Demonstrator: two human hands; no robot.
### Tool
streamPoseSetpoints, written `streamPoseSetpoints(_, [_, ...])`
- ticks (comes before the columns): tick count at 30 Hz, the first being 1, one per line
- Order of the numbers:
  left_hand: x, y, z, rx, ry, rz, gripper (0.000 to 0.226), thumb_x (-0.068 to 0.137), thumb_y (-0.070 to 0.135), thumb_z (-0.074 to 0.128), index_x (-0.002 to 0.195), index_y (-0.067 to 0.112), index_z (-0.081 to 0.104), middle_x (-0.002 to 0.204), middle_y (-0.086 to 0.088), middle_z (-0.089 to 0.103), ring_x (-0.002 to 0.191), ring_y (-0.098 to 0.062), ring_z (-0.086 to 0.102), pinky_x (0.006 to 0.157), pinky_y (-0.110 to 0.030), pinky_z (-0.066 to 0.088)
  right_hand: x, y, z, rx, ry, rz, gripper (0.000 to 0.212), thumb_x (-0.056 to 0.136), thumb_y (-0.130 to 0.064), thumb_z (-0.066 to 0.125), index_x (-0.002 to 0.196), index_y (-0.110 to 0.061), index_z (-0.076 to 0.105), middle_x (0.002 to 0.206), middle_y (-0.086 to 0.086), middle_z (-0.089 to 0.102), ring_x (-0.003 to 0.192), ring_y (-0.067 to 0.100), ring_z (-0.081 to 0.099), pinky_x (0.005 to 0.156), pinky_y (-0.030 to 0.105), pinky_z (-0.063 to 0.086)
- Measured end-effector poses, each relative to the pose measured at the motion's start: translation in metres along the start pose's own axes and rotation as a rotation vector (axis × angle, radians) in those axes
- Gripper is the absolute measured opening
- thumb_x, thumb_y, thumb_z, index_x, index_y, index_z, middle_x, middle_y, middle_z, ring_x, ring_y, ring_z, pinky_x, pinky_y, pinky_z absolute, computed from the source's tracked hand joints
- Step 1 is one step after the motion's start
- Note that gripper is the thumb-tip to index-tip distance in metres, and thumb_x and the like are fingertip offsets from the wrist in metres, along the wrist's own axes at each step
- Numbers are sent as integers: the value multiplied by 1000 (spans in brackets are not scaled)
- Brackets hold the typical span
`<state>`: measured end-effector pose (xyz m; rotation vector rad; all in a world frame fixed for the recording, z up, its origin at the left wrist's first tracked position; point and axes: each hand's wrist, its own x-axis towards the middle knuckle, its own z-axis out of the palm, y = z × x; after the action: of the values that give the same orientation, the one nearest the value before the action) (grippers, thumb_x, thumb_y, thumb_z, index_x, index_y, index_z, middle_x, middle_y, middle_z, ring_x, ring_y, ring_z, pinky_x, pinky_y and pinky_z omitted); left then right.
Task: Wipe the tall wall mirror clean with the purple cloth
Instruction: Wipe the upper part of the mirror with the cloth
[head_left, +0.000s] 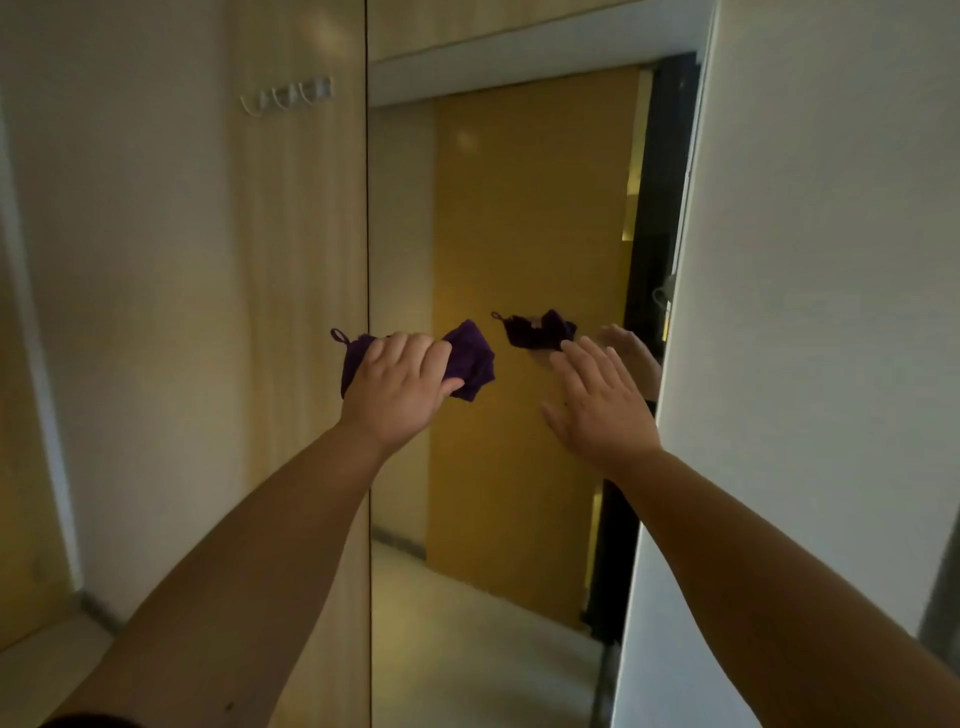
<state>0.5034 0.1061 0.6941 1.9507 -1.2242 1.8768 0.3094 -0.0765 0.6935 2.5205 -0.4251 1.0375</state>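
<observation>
Cloth work is at the start, by the look of it: left hand (402, 384) grips the purple cloth (470, 358) bunched in a fist, fingers curled round its middle w/ both ends sticking out, a small hang loop at the left end. It's held up at about mid-height, in front of the mirror's left edge where the dark seam runs down; can't tell if the cloth actually touches the glass or sits just off it. Right hand (597, 400) is flat, fingers straight & slightly spread, holding nothing, up close to the mirror (519, 218) near its right edge beside the white wall (810, 312); contact w/ the glass can't be confirmed, though its reflection sits v. near the fingertips. To wipe well, I'd judge the cloth should be opened out flatter so more fabric meets the glass, pressed evenly, & run in overlapping passes from the top down, edge to edge. Bare palm on the glass would prob. leave prints, so better to brace on the wall instead. Hard to make out: any smears or dust on the mirror, light is dim & the reflection shows only a yellowish door and floor. Mirror's top & bottom ends aren't clear, lower part is hidden behind the forearms. Hooks (291, 96) on the left panel are blurry.
</observation>
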Motion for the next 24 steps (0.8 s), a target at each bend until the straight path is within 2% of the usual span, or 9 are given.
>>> streamPoseSetpoints(6, [33, -17, 32, 12, 32, -1, 47, 99, 49, 36, 107, 8, 58, 95, -8, 59, 82, -27, 55, 73, -40, 44, 53, 19, 4, -23, 51, -41, 64, 100, -52, 37, 150, -12, 38, 157, 11, 35, 150, 28, 21, 124, 45, 9])
streamPoseSetpoints(12, [52, -40, 63, -15, 81, -15, 46, 99, 48, 36, 107, 8, 58, 96, -8, 59, 83, -28, 54, 74, -41, 44, 98, 18, 6, -69, 104, -62, 63, 103, -54, 35, 152, -14, 30, 159, 9, 30, 151, 26, 16, 122, 41, 0])
streamPoseSetpoints(14, [57, -50, 74, -28, 88, -16, 48, 99, 49, 35, 108, 8, 58, 97, -8, 60, 84, -28, 54, 75, -40, 44, 112, 14, 8, -98, 118, -59, 66, 103, -58, 27, 152, -14, 31, 160, 9, 29, 151, 26, 14, 121, 39, -2])
streamPoseSetpoints(17, [66, -69, 95, -31, 116, -11, 49, 99, 49, 34, 107, 8, 59, 97, -8, 60, 83, -27, 55, 74, -40, 44, 135, 4, 13, -124, 147, -63, 87, 95, -68, -5, 150, -13, 35, 158, 10, 32, 151, 27, 18, 123, 42, 2])
streamPoseSetpoints(18, [70, -77, 102, -33, 125, -6, 49, 99, 50, 35, 107, 8, 59, 97, -8, 60, 83, -27, 55, 74, -40, 44, 144, 1, 17, -130, 155, -63, 91, 94, -69, -8, 150, -12, 35, 158, 10, 33, 150, 28, 19, 123, 43, 4])
streamPoseSetpoints(21, [82, -100, 125, -59, 145, 4, 49, 99, 49, 33, 108, 8, 58, 98, -8, 59, 85, -28, 55, 76, -41, 43, 169, -6, 28, -169, 148, -15, 78, 97, -62, 6, 152, -13, 33, 159, 10, 31, 151, 27, 17, 122, 42, 2])
streamPoseSetpoints(24, [97, -123, 147, -78, 185, 18, 48, 99, 48, 34, 109, 7, 58, 100, -10, 60, 86, -30, 56, 76, -42, 44, 193, -13, 34, -240, 147, 19, 74, 99, -58, 12, 151, -11, 35, 158, 11, 33, 150, 28, 20, 122, 43, 4])
